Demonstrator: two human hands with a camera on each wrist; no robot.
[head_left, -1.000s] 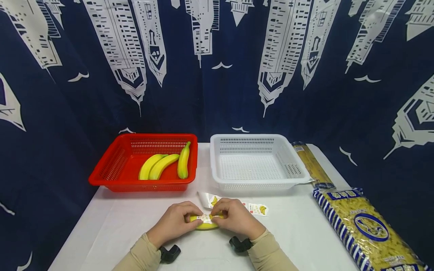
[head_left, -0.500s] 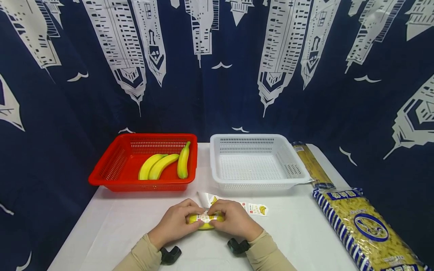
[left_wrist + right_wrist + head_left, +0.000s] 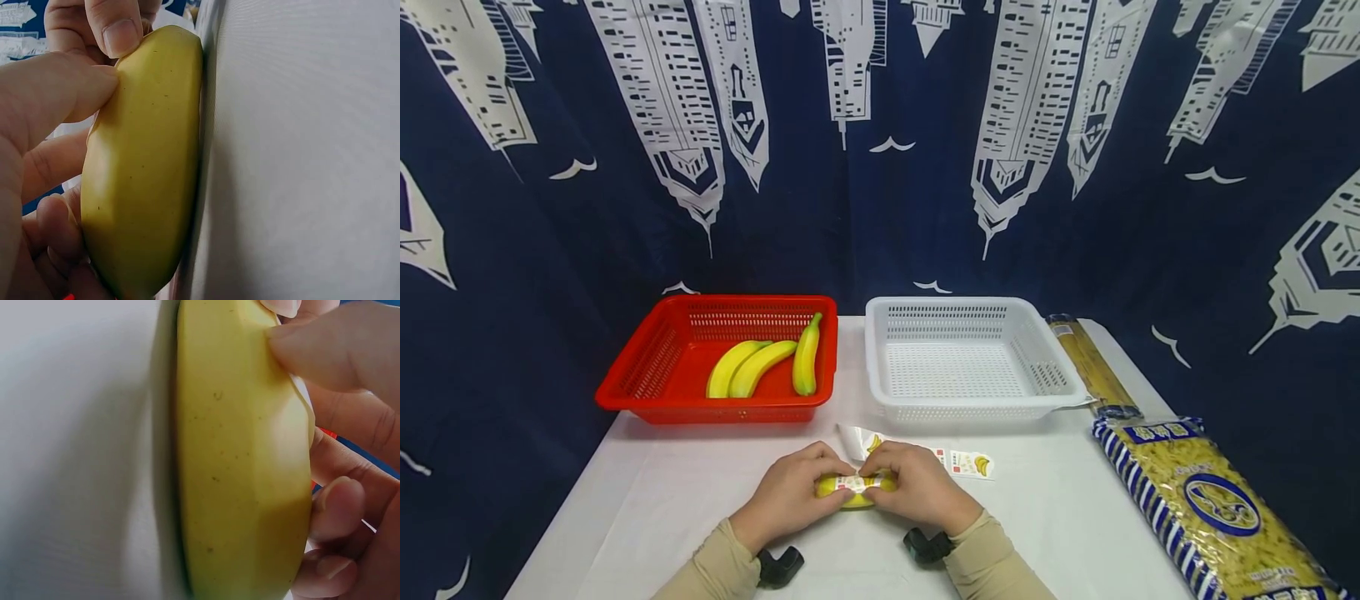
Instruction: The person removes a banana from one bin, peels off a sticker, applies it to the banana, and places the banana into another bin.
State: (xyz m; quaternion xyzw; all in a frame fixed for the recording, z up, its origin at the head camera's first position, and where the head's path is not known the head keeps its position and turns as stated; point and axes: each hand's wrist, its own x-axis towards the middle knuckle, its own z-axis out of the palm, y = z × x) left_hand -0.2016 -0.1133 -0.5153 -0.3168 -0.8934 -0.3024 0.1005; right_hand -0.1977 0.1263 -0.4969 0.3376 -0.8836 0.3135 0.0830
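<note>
A yellow banana (image 3: 854, 502) lies crosswise on the table near its front, with a white printed sticker (image 3: 852, 482) along its upper side. From the left end my left hand (image 3: 790, 493) grips it, thumb on the near side and fingers curled over the far side. My right hand (image 3: 927, 490) holds the other end the same way, and both thumbs sit close together by the sticker. In the left wrist view the banana (image 3: 147, 169) shows its plain side, with the thumb pressed at its edge. Right wrist: the banana (image 3: 240, 462) hides much of the sticker.
Behind the hands lies a strip of banana stickers (image 3: 972, 464), partly covered by the right hand. A red basket (image 3: 715, 411) with 3 bananas stands back left, a white basket (image 3: 970, 404) back right. A pasta bag (image 3: 1217, 500) and a long packet (image 3: 1093, 362) lie at right.
The right fingers have shifted from pinching the sticker's right part to pressing along the banana's top. The sticker now lies flatter on the banana. Baskets and strip have not moved.
</note>
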